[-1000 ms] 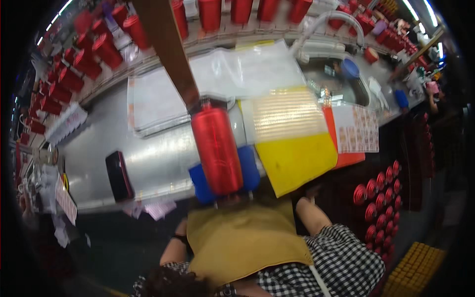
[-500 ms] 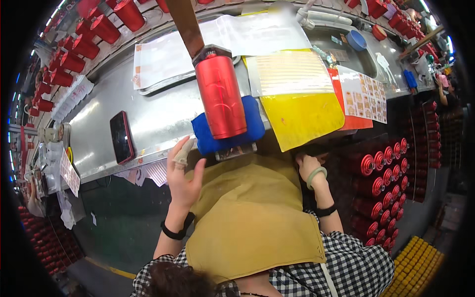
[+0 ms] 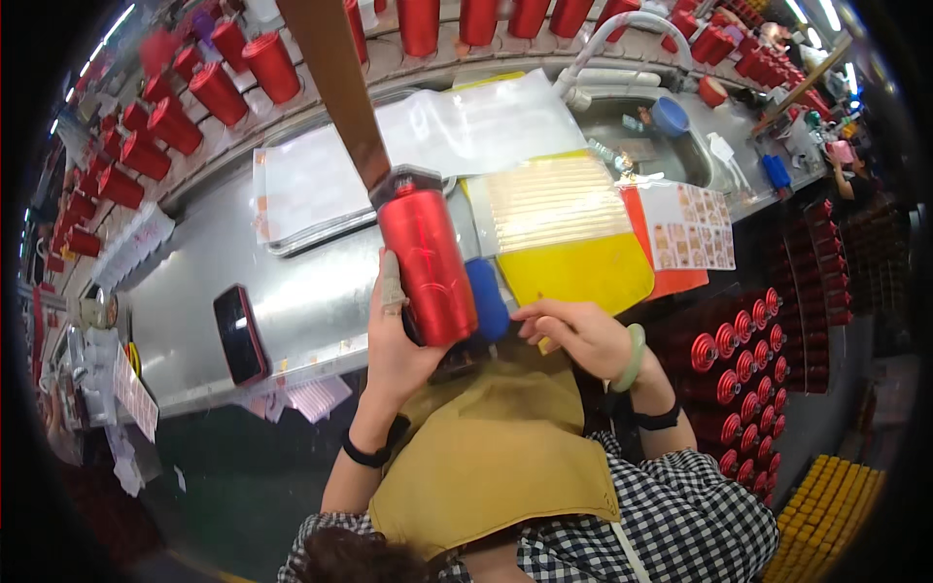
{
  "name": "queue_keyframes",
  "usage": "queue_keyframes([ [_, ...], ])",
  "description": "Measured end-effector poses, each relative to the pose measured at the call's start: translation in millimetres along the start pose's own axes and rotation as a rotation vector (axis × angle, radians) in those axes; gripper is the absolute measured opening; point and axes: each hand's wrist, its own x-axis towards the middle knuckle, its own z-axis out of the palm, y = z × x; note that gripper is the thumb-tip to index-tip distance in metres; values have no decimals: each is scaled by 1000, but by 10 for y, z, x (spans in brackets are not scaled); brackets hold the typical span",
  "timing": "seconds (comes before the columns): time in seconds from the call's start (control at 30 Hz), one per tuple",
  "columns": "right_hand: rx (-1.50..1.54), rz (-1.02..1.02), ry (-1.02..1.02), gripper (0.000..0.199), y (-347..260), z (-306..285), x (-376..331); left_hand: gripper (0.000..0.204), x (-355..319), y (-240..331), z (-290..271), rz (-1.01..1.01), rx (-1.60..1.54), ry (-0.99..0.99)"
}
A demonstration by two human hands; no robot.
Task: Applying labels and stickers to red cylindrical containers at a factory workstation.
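Note:
A red metal tumbler point(image 3: 428, 267) lies aslant over the worktop's front edge, its far end in a dark holder point(image 3: 406, 180) on a brown bar point(image 3: 335, 83). My left hand point(image 3: 397, 340) cups the tumbler's lower left side; one finger wears a pale finger cover. Part of that grip is hidden by the tumbler. Just right of the tumbler's near end shows a blue cloth point(image 3: 487, 299), partly covered. My right hand point(image 3: 583, 335) is beside the cloth, palm down, fingers loosely bent and apart, with nothing visible in them. A yellow sheet point(image 3: 583, 277) lies beyond it.
A phone point(image 3: 240, 333) lies on the metal worktop point(image 3: 185, 321) at left. White sheets point(image 3: 321, 185) cover a tray behind. A sink point(image 3: 695, 146) with a tap point(image 3: 622, 24) is at far right. Stacked red tumblers point(image 3: 739, 384) stand low on my right; more line the back shelf.
My left hand has moved up onto the tumbler. My right hand has come up from beside the apron to the cloth. The tumbler sits lower in the picture, and the view has shifted.

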Motion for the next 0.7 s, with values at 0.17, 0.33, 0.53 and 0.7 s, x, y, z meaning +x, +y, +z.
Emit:
queue_keyframes([
  [0.17,-195,-237,171,44,-144,205,413,123,42,-4,-16,34,5,11],
  [0.33,-409,-287,177,98,-118,397,542,122,-2,7,17,15,-47,17],
  [0.53,-407,-349,237,98,22,500,573,117,-23,6,15,-143,-204,-23],
  [0.7,-367,-461,247,99,77,480,618,110,11,40,9,-30,-94,24],
])
